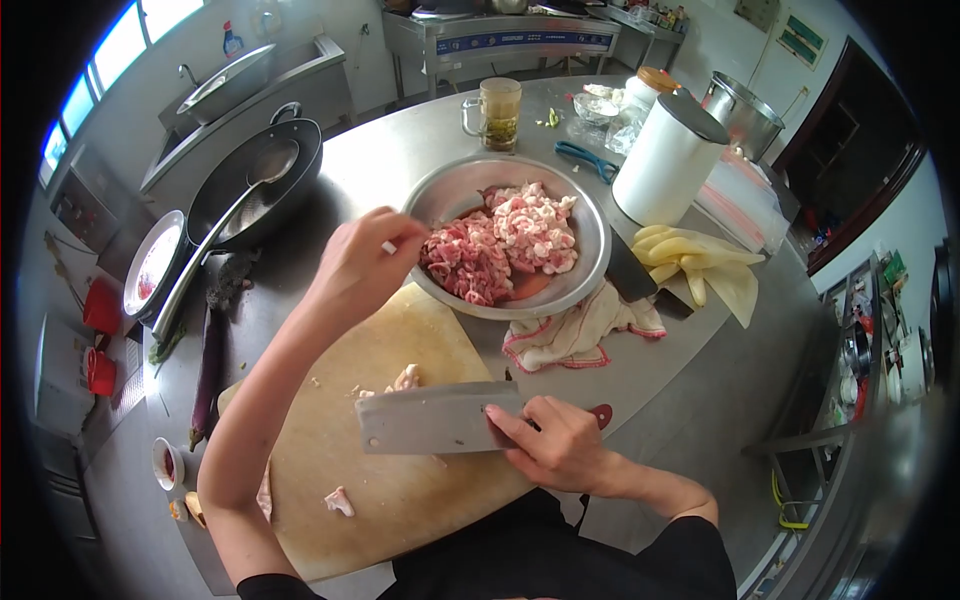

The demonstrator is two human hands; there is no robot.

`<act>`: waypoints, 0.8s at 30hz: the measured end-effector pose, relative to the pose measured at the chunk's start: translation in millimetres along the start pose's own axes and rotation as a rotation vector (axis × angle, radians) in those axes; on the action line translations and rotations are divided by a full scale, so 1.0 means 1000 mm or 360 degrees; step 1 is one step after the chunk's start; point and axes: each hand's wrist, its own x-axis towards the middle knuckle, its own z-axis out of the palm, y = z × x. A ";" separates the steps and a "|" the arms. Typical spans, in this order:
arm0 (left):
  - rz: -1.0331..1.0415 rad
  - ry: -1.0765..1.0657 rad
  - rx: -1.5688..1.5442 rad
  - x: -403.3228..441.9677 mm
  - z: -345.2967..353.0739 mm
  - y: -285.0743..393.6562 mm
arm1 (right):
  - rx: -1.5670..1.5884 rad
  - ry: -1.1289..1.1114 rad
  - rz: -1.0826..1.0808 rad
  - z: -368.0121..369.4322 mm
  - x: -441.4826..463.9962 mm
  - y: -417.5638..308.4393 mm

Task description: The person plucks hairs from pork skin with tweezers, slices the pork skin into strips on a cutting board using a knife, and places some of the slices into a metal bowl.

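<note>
My right hand [560, 445] is wrapped round the red-ended handle of a wide cleaver [435, 418], its blade flat above the cutting board [410, 500]. My left hand [370, 260] is raised over the left rim of a steel bowl [597, 225], fingers curled, with a small white bit showing at them. Chopped meat lies in the bowl, darker red [468, 262] at the left and paler, fattier [535, 228] at the right. Small pale scraps [340, 501] lie on the board, some partly behind the blade.
A black wok [205, 190] with a ladle, a plate [140, 275] and an eggplant [208, 375] are at the left. Behind the bowl stands a glass mug [500, 115]. At the right are a white canister [660, 165], another knife [630, 265], a cloth [570, 335] and pale yellow slices [725, 270].
</note>
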 end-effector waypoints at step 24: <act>0.0054 -0.0334 0.0714 0.113 0.110 -0.042 | -0.0058 0.0005 -0.0287 0.020 0.027 0.016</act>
